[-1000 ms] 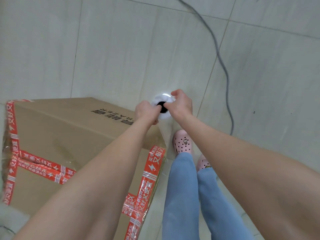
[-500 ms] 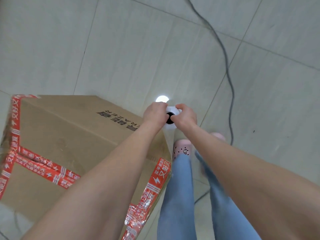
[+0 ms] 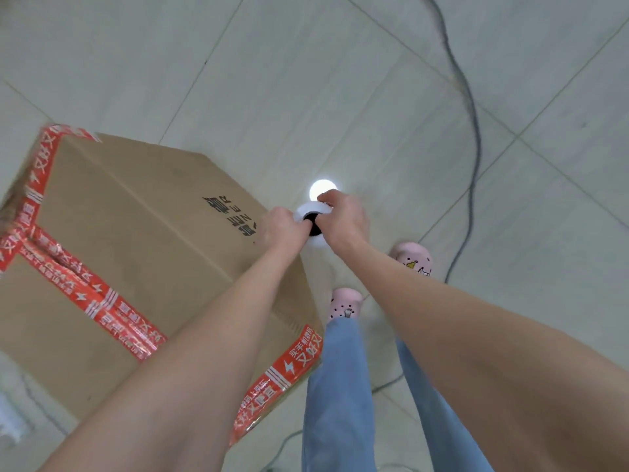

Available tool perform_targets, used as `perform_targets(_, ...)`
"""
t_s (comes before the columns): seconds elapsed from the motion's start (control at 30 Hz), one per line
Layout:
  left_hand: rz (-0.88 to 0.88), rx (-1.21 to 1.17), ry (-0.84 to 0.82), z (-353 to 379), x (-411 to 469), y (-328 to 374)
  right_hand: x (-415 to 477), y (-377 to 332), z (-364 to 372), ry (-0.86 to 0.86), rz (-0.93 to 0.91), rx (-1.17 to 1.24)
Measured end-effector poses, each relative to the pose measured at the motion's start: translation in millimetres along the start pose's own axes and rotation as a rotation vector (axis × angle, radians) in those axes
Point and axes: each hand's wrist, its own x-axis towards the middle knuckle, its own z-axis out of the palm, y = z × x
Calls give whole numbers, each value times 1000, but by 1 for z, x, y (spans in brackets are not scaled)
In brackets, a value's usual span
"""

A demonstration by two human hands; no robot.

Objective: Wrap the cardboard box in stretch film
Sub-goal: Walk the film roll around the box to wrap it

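A large brown cardboard box (image 3: 136, 240) with red printed tape along its seams stands on the tiled floor at the left. Just past its right corner I hold a white stretch film roll (image 3: 311, 212) upright, seen end-on with its dark core. My left hand (image 3: 282, 228) grips the roll from the left and my right hand (image 3: 342, 219) grips it from the right and top. Faint clear film runs from the roll down along the box's right side; how much of the box it covers I cannot tell.
My legs in blue jeans (image 3: 343, 396) and pink clogs (image 3: 345, 303) stand right of the box. A grey cable (image 3: 471, 107) snakes across the floor at the right and passes behind my feet. A round light reflection (image 3: 321, 188) shines on a tile.
The view has swung so the box corner sits further right. Both hands with the roll have shifted along the box's right corner, and my feet have stepped apart.
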Motion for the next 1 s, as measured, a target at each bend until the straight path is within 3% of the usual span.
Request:
perform_targets(0.2, -215, -246, 0, -6, 9, -23, 3, -14, 19, -98, 70, 42)
perform_targets(0.43, 42, -8, 21, -14, 17, -26, 6, -23, 27, -203, 70, 13)
perform_targets(0.7, 105, 52, -27, -23, 22, -25, 8, -32, 33, -244, 105, 0)
perform_targets(1.0, 46, 2, -67, -49, 38, -23, 29, -64, 32, -248, -16, -252)
